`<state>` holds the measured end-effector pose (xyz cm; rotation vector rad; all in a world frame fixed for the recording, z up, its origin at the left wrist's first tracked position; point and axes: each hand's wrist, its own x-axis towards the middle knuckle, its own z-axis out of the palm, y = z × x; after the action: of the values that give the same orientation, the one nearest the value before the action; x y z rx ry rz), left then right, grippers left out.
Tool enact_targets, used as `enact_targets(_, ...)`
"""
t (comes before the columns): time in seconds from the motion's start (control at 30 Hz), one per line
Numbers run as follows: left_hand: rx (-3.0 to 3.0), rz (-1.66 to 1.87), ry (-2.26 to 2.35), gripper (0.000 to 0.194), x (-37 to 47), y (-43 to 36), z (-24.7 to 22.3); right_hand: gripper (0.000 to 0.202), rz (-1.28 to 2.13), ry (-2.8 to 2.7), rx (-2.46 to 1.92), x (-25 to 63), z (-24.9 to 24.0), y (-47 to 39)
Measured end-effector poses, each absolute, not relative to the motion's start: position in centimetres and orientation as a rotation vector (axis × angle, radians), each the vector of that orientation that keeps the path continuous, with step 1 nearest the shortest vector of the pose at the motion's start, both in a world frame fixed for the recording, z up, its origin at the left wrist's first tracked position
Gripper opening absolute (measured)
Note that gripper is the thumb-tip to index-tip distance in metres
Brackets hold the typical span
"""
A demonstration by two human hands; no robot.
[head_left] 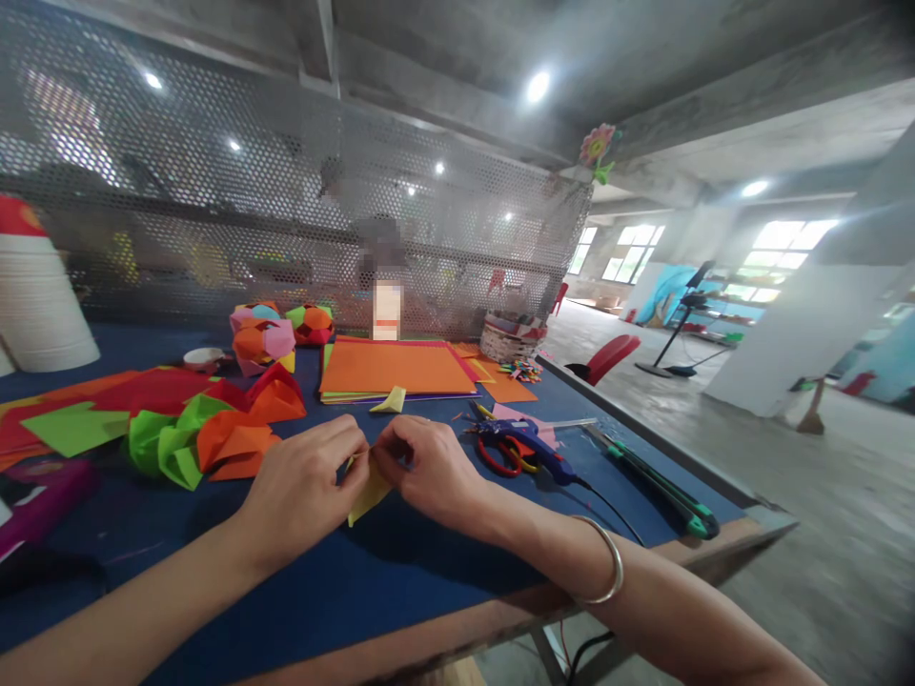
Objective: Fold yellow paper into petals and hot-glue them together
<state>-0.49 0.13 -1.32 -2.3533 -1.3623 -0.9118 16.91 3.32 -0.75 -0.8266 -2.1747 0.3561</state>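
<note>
My left hand [315, 476] and my right hand [429, 467] meet above the blue tabletop, fingers closed in a pinch on a small piece of yellow paper [368, 495]. The paper hangs partly below the fingertips, and its upper part is hidden by them. Just beyond the hands lies another folded yellow paper piece [390, 400], by a stack of coloured sheets with orange on top [400, 367]. Folded orange paper [235, 446] and green paper [172, 443] sit left of my left hand. A blue glue gun [547, 457] rests over red-handled scissors [498, 457] to the right.
A green-and-black utility knife [658, 481] lies near the table's right edge. Stacked white paper cups [43, 295] stand at the left. Folded paper balls [261, 338], a white tape roll [204, 358] and a woven basket [509, 338] line the back, before a perforated screen [286, 219].
</note>
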Motion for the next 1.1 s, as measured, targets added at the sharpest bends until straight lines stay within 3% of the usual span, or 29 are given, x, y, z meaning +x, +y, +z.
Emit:
enact_targets(0.43, -2.105, -0.765, -0.998, 0.026, 0.4, -0.5, -1.6, 0.018, 0.31, -2.142, -0.842, 16.5, -0.8, 2.7)
enact_targets(0.6, -2.201, -0.861, -1.2, 0.022, 0.2, -0.3, -1.1, 0.014, 0.435, -2.087, -0.801, 16.5, -0.8, 2.7)
enact_targets(0.8, -2.518, -1.34, -1.709, 0.02, -0.4, 0.8, -0.6, 0.008, 0.642, -1.897, -0.906, 16.6, -0.5, 3.6)
enact_targets(0.97, -2.702, -1.935, -1.968, 0.047, -0.4, 1.8, -0.8, 0.012, 0.71, -1.732, -0.964, 16.8, -0.5, 4.8)
enact_targets(1.1, -2.592, -2.217, -2.024, 0.049, -0.4, 2.2, -0.7, 0.012, 0.725, -1.719, -0.949, 16.8, -0.5, 4.8)
